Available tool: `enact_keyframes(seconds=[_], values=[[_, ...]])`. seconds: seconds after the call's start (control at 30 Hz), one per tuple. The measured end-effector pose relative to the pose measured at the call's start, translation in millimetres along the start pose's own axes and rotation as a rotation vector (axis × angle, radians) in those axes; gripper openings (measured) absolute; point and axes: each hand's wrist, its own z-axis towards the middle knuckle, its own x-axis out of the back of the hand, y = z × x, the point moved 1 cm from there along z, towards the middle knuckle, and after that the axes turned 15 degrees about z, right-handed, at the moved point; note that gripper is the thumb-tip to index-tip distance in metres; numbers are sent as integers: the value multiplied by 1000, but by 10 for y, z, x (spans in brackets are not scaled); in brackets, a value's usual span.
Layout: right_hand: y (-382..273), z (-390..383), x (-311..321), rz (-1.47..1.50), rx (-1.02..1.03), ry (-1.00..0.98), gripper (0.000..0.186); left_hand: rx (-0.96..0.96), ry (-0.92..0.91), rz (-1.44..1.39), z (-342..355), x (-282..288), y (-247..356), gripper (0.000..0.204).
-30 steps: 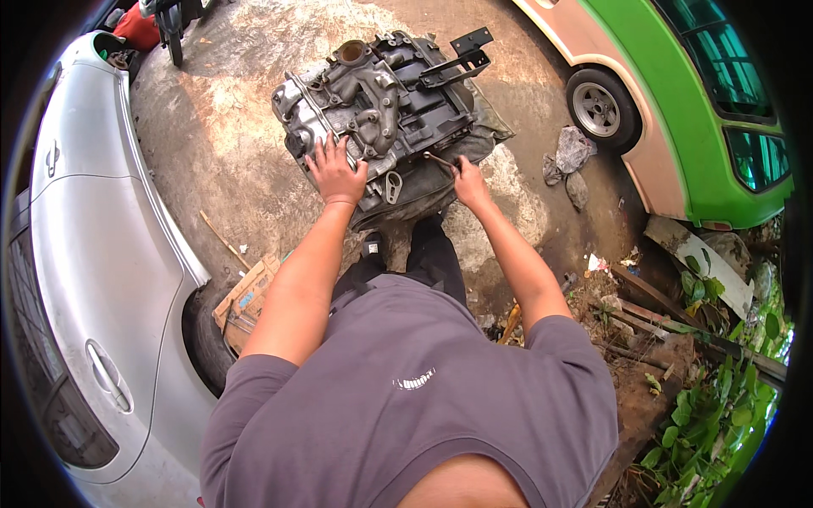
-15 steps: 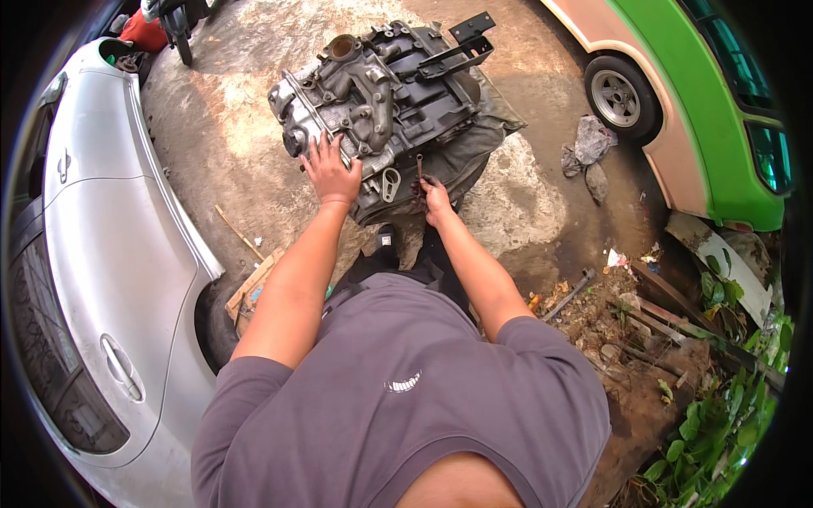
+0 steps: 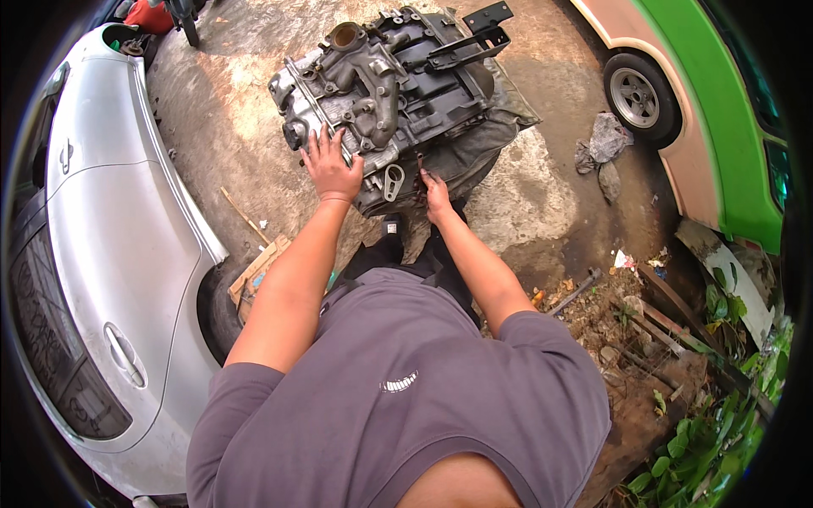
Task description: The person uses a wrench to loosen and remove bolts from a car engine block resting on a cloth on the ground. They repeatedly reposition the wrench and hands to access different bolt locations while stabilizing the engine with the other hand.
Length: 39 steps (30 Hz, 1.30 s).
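Note:
A grey metal engine [image 3: 366, 108] lies on a dark cloth [image 3: 474, 161] on the ground in front of me. My left hand [image 3: 334, 173] rests on its near left edge with the fingers spread. Close to the engine's near side, my right hand [image 3: 436, 196] is closed round a slim wrench [image 3: 420, 161], whose ring end points away from me. Between the hands, a light metal bracket with a round hole [image 3: 393, 181] sits at the engine's near edge. A black bracket [image 3: 471, 46] sticks out at the engine's far right.
A silver car [image 3: 118, 229] stands along the left. On the right is a green and peach vehicle with a black wheel [image 3: 640, 99]; crumpled rags [image 3: 608, 140] lie beside it. A wooden box [image 3: 258, 269] sits near my left arm. Debris, boards and plants [image 3: 720, 432] fill the lower right.
The view has shifted slightly, so the vehicle at right sits farther right and lower. My left hand stays on the engine; my right hand keeps hold of the wrench, which now shows less of its length.

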Motion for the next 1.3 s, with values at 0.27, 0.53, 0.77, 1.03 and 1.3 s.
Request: enact_keyframes(seconds=[0.27,0.53,0.77,1.03,1.3], values=[[124,112,-136,216,-11,-90,28,-9,13,-4,11,16,1,57],[308,384,-41,-170,335,-1,37,-3,-6,-7,4,21,3,58],[-782,358,158,-1299,832,-74,38,-2,2,-6,-4,12,2,57],[-1492,-43,-313,-1860,1203,-319,20,5,7,4,-7,-27,-14,59],[-1374,-558,-429,-1989,1190,-209,26,23,-28,13,-12,-29,-9,59]])
